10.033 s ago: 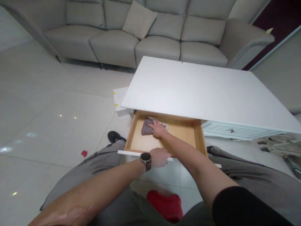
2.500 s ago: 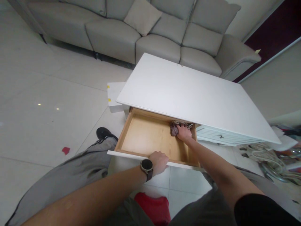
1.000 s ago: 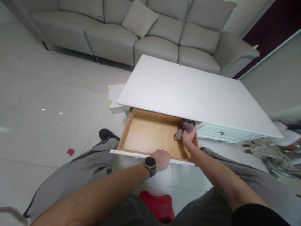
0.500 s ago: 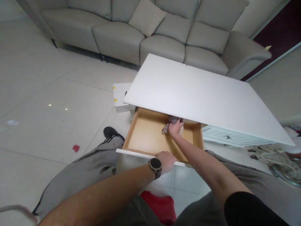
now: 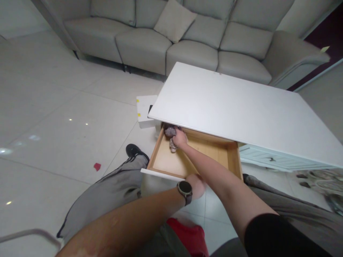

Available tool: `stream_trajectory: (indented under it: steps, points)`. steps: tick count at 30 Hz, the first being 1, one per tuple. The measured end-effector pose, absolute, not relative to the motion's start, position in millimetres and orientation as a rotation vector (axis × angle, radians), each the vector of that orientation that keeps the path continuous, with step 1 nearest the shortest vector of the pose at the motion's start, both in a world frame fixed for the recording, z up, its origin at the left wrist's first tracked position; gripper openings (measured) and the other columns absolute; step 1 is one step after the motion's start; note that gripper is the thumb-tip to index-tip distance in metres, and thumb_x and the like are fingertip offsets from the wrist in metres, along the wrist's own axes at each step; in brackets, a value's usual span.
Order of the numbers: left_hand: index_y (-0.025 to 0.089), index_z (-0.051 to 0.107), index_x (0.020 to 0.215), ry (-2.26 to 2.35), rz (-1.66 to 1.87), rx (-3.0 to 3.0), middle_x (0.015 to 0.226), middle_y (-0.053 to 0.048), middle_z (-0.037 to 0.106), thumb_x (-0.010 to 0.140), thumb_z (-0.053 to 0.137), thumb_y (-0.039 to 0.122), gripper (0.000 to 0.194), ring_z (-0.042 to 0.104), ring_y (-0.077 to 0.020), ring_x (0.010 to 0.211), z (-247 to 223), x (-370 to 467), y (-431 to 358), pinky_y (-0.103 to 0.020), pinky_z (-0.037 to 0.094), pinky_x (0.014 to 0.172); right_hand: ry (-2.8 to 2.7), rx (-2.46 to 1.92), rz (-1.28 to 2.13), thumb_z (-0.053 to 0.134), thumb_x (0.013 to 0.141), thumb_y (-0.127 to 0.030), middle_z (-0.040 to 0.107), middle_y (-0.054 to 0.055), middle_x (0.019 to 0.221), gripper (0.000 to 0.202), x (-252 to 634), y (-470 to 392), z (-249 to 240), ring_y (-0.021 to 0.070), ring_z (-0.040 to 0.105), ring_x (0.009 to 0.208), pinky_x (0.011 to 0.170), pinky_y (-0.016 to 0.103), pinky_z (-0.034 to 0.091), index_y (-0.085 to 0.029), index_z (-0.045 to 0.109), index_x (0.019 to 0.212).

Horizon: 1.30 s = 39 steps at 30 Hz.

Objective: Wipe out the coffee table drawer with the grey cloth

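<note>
Deep in the far left corner of the open wooden drawer (image 5: 203,153), a crumpled purple-grey cloth (image 5: 170,132) was pressed against the drawer floor. It was covered by the right hand (image 5: 180,139), whose fingers were curled over and gripping it, partly under the overhanging edge of the white table (image 5: 235,107). The drawer's white front edge was gripped near its middle by the left hand (image 5: 197,185), closed around it, a dark watch (image 5: 185,189) worn on the wrist. Pale glossy floor tiles (image 5: 53,128) were seen around the table, and a grey sofa (image 5: 187,39) with a cushion (image 5: 174,20) behind it. A white box (image 5: 144,110) was set on the floor beside the table's left end.
</note>
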<state>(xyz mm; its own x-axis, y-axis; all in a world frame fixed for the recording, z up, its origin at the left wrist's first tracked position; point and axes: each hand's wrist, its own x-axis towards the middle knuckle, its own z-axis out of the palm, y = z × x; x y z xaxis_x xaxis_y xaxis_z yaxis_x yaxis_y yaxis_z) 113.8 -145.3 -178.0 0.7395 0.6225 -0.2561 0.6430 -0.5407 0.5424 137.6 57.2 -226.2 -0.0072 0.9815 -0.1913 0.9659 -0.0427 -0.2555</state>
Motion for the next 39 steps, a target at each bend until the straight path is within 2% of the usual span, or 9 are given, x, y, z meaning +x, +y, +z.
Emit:
stream_trajectory:
  steps: [4, 9, 13, 18, 22, 29, 33, 36, 39]
  points:
    - [0.017, 0.079, 0.095, 0.735, -0.203, 2.421, 0.095, -0.015, 0.078, 0.086, 0.057, 0.014, 0.024, 0.075, -0.0298, 0.092, -175, 115, -137, -0.038, 0.058, 0.075, -2.387, -2.234, 0.400, 0.045, 0.096, -0.022, 0.063, 0.008, 0.139, 0.055, 219, 28, -218, 0.0286, 0.062, 0.117, 0.093, 0.037, 0.051, -0.035, 0.051, 0.150]
    - [0.019, 0.077, 0.106, 0.641, -0.271, 2.450, 0.106, -0.014, 0.077, 0.091, 0.057, 0.034, 0.029, 0.074, -0.0286, 0.098, -169, 107, -124, -0.036, 0.057, 0.077, -2.545, -2.355, 0.217, 0.034, 0.101, -0.022, 0.056, 0.013, 0.144, 0.048, 338, -18, -211, 0.0295, 0.063, 0.112, 0.089, 0.041, 0.051, -0.034, 0.065, 0.137]
    - [0.023, 0.077, 0.106, 0.691, -0.290, 2.283, 0.113, -0.010, 0.076, 0.097, 0.046, 0.055, 0.045, 0.070, -0.0243, 0.103, -156, 87, -91, -0.034, 0.055, 0.086, -2.443, -2.544, 0.126, 0.035, 0.098, -0.016, 0.053, 0.015, 0.146, 0.054, 401, -49, -214, 0.0337, 0.057, 0.121, 0.094, 0.046, 0.049, -0.033, 0.062, 0.142]
    - [0.019, 0.060, 0.137, 1.343, 0.022, 2.376, 0.149, -0.015, 0.054, 0.095, 0.051, 0.032, 0.044, 0.049, -0.0297, 0.136, -148, 30, -31, -0.045, 0.041, 0.114, -2.465, -2.474, 0.310, 0.049, 0.092, -0.019, 0.045, 0.015, 0.153, 0.060, 401, -60, -224, 0.0330, 0.053, 0.127, 0.100, 0.045, 0.047, -0.030, 0.052, 0.151]
    - [0.016, 0.052, 0.143, 1.694, -0.203, 2.115, 0.163, -0.022, 0.032, 0.093, 0.053, 0.040, 0.055, 0.038, -0.0426, 0.144, -159, -23, -12, -0.056, 0.042, 0.110, -2.398, -2.508, 0.368, 0.055, 0.094, -0.031, 0.042, 0.018, 0.151, 0.064, 388, -59, -231, 0.0349, 0.053, 0.127, 0.096, 0.044, 0.049, -0.029, 0.042, 0.157]
    - [0.020, 0.047, 0.152, 1.278, -0.240, 1.948, 0.171, -0.014, 0.020, 0.085, 0.056, 0.070, 0.084, 0.037, -0.0330, 0.150, -171, -80, -38, -0.038, 0.033, 0.121, -2.422, -2.512, 0.350, 0.060, 0.092, -0.039, 0.042, 0.021, 0.151, 0.070, 386, -49, -236, 0.0390, 0.050, 0.129, 0.099, 0.048, 0.045, -0.029, 0.039, 0.158]
    - [0.018, 0.041, 0.156, 1.313, -0.212, 1.918, 0.173, -0.016, 0.006, 0.081, 0.066, 0.058, 0.089, 0.034, -0.0385, 0.152, -176, -72, -49, -0.043, 0.029, 0.124, -2.432, -2.519, 0.352, 0.061, 0.091, -0.039, 0.041, 0.022, 0.152, 0.071, 383, -43, -238, 0.0406, 0.052, 0.126, 0.099, 0.050, 0.045, -0.028, 0.040, 0.157]
    - [0.014, 0.038, 0.157, 1.383, -0.172, 1.965, 0.172, -0.019, 0.000, 0.077, 0.070, 0.038, 0.089, 0.050, -0.0376, 0.141, -183, -58, -45, -0.039, 0.032, 0.123, -2.426, -2.527, 0.349, 0.060, 0.090, -0.039, 0.038, 0.023, 0.155, 0.072, 381, -41, -241, 0.0419, 0.052, 0.126, 0.099, 0.052, 0.045, -0.027, 0.039, 0.158]
    - [0.017, 0.013, 0.165, 1.429, -0.123, 1.961, 0.171, -0.021, 0.006, 0.076, 0.064, 0.023, 0.102, 0.064, -0.0326, 0.126, -190, -53, -29, -0.039, 0.044, 0.114, -2.415, -2.533, 0.366, 0.060, 0.090, -0.039, 0.036, 0.022, 0.158, 0.073, 382, -41, -245, 0.0425, 0.050, 0.128, 0.099, 0.052, 0.045, -0.027, 0.038, 0.158]
